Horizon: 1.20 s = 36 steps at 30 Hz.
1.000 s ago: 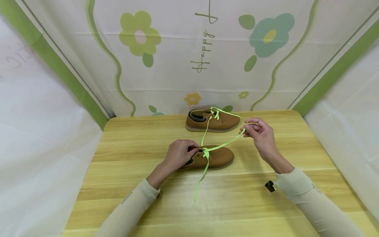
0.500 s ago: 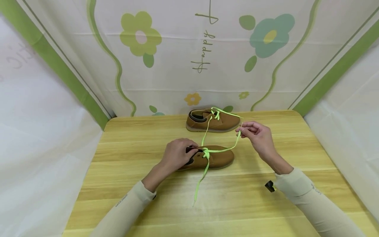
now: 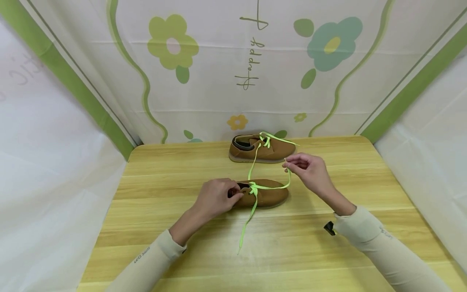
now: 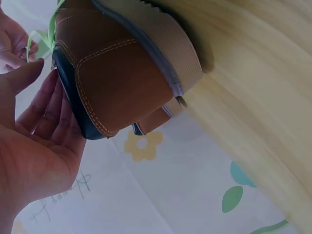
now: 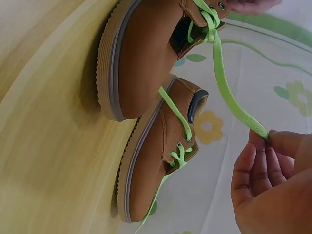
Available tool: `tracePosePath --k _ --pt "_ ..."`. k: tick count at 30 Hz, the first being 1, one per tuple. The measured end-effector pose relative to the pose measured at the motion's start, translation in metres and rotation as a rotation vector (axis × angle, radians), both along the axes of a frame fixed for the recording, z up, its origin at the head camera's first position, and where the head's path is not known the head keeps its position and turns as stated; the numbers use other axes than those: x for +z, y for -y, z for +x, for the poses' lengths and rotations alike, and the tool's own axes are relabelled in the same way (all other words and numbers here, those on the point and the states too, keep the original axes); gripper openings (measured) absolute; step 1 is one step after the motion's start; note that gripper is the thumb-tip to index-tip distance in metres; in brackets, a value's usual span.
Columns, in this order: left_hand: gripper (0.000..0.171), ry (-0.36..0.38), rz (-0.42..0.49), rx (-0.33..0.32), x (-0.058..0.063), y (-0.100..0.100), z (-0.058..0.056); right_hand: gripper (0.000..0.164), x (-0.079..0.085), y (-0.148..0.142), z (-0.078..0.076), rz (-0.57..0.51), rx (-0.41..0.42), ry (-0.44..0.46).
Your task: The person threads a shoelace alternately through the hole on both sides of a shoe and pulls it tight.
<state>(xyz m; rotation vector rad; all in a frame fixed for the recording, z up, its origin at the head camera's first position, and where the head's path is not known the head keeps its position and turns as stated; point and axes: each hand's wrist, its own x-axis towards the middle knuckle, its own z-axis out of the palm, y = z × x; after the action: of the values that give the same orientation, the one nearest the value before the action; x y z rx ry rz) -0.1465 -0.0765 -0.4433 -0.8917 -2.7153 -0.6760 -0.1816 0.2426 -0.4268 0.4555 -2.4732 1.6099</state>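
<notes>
A brown shoe (image 3: 271,196) with bright green laces lies on its sole mid-table, toe to the right. At its ankle opening is my left hand (image 3: 215,197); the fingers reach into the opening and the thumb lies along the near eyelet flap. The left wrist view shows those fingers (image 4: 48,109) by the dark collar lining. My right hand (image 3: 310,172) pinches a green shoelace (image 5: 226,92) near its end, between thumb and fingertips, above the toe. This lace sags back to the crossing at the eyelets. Another lace end (image 3: 243,233) trails over the table towards me.
Behind stands a matching brown shoe (image 3: 281,152), its green laces hanging loose, one end crossing towards the nearer shoe. The wooden table (image 3: 168,162) meets a flower-printed cloth wall (image 3: 204,93) at its back edge. White cloth walls flank both sides.
My right hand has moved left and a little down with the lace end, so the lace has slackened. My left hand has shifted from the far flap to the near side of the opening.
</notes>
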Motion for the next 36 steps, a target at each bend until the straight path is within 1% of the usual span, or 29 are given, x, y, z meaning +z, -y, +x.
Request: tracePosePath --k 4,7,10,14,17,21,25,28,30,32,36 --pt "0.013 0.022 0.0 0.02 -0.003 -0.001 0.001 0.008 0.0 0.008 0.001 0.059 0.001 -0.016" --pt "0.014 0.025 0.004 0.025 -0.006 -0.002 0.001 0.006 0.0 0.014 0.002 0.106 0.009 -0.035" --pt "0.013 0.018 0.016 0.021 -0.008 -0.003 0.002 0.005 -0.001 0.021 0.004 0.155 0.022 -0.058" --pt "0.012 0.009 0.058 0.017 -0.012 -0.005 0.003 0.006 -0.002 0.029 0.006 0.209 0.043 -0.093" --pt "0.011 -0.014 0.09 0.017 -0.014 -0.006 0.004 0.007 -0.003 0.035 0.007 0.232 0.068 -0.124" --pt "0.011 -0.086 0.111 -0.002 -0.019 -0.008 0.006 0.006 -0.006 0.042 0.009 0.263 0.108 -0.177" --pt "0.013 -0.194 0.118 -0.06 -0.025 -0.008 0.007 0.007 -0.007 0.048 0.008 0.282 0.141 -0.254" --pt "0.015 -0.297 0.099 -0.111 -0.03 -0.007 0.006 0.01 -0.008 0.052 0.008 0.291 0.163 -0.32" --pt "0.015 -0.35 0.081 -0.136 -0.033 -0.007 0.006 0.013 -0.009 0.055 0.008 0.3 0.177 -0.366" --pt "0.014 -0.394 0.061 -0.15 -0.035 -0.008 0.006 0.015 -0.011 0.058 0.008 0.309 0.194 -0.413" --pt "0.018 -0.452 0.011 -0.169 -0.036 -0.008 0.007 0.016 -0.014 0.065 0.007 0.339 0.227 -0.504"
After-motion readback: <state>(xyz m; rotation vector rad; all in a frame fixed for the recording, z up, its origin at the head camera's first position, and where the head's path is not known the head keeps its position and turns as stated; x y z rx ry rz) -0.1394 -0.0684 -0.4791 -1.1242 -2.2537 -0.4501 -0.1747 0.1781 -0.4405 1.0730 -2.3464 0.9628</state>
